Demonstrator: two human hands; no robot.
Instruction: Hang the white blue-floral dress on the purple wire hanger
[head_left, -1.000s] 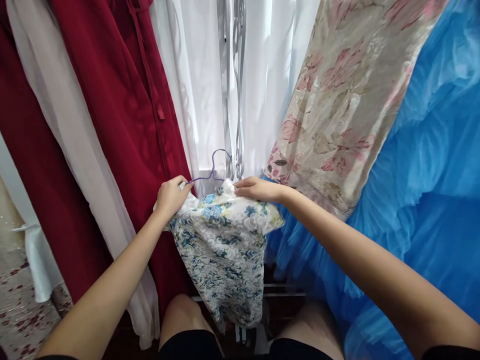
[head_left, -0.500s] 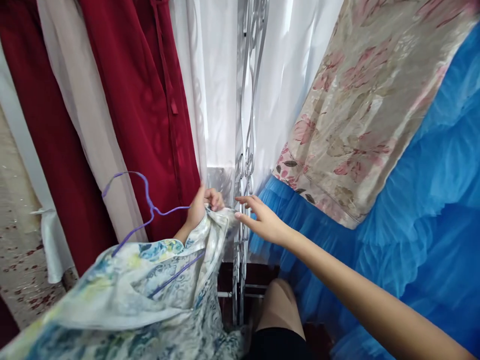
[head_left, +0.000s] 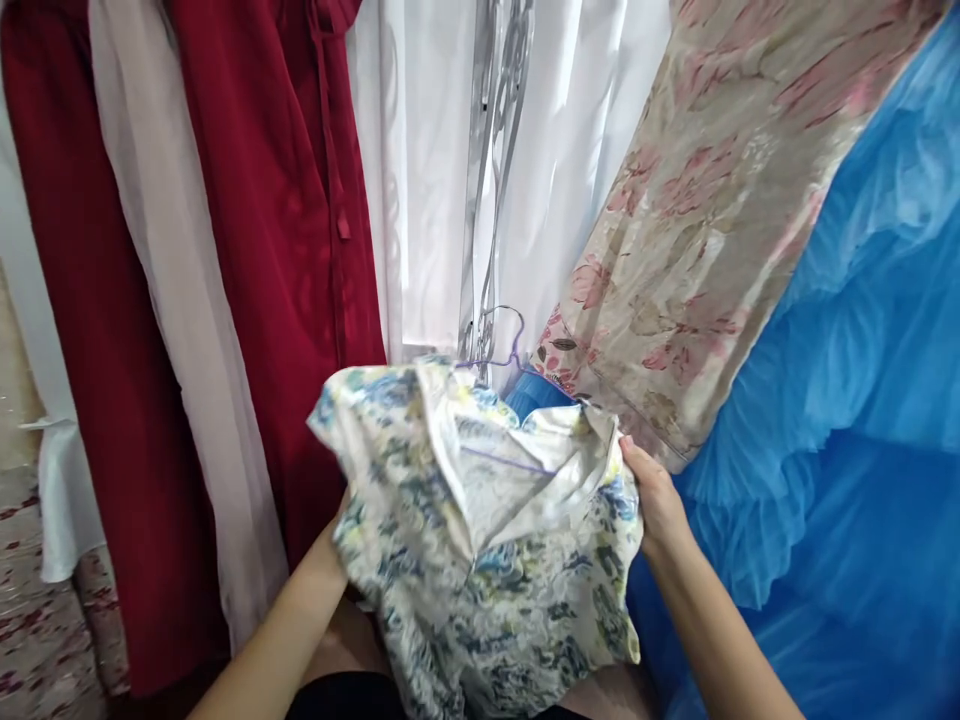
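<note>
A small white garment with a blue and yellow flower print (head_left: 480, 530) is bunched up in front of me, turned partly inside out. A thin purple wire hanger (head_left: 504, 350) sits inside it, its hook poking out at the top. My right hand (head_left: 654, 500) grips the garment's right edge. My left hand is hidden behind the cloth; only its forearm (head_left: 300, 620) shows, reaching up under the garment's left side.
Hanging clothes surround me: dark red dresses (head_left: 277, 230), a pale sheer panel (head_left: 180, 290), white curtains (head_left: 420, 170), a beige dress with pink flowers (head_left: 697, 220) and blue tulle (head_left: 862, 400). A silver ornate metal stand (head_left: 491, 160) rises in the middle.
The garment was hanging between both hands, then swung low to my left. Now it is lifted and bunched at the centre, and my right hand has taken hold of its right edge.
</note>
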